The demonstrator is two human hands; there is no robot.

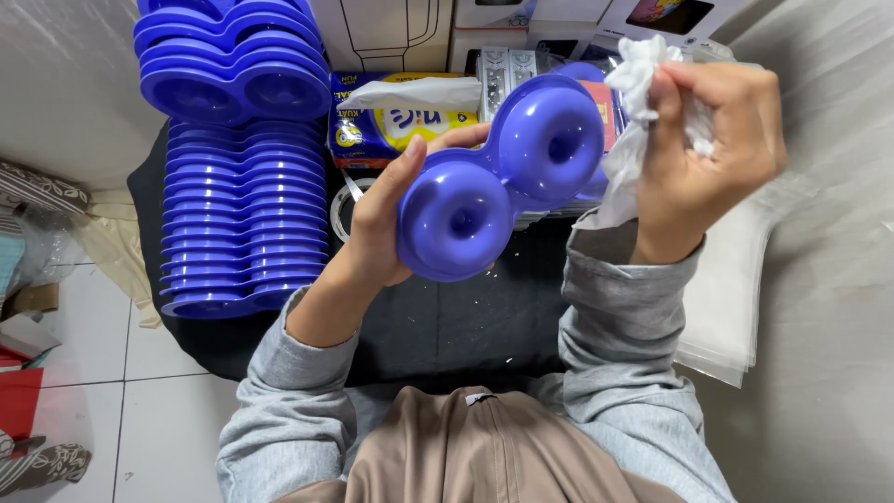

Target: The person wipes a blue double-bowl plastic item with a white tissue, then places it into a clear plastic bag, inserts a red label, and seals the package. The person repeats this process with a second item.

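My left hand (386, 219) grips a glossy blue plastic piece (503, 177) shaped like two joined rings, holding it up by its left edge with its underside toward me. My right hand (703, 154) is closed around a crumpled white tissue (638, 102), held just to the right of the blue piece. The tissue hangs down past my grey sleeve.
Two stacks of matching blue double-ring pieces (237, 214) lie at the left on a dark cloth (466, 321). A yellow-and-blue tissue pack (400, 121) and a tape roll (345, 210) sit behind. Clear plastic bags (736, 298) lie at the right, with boxes at the top.
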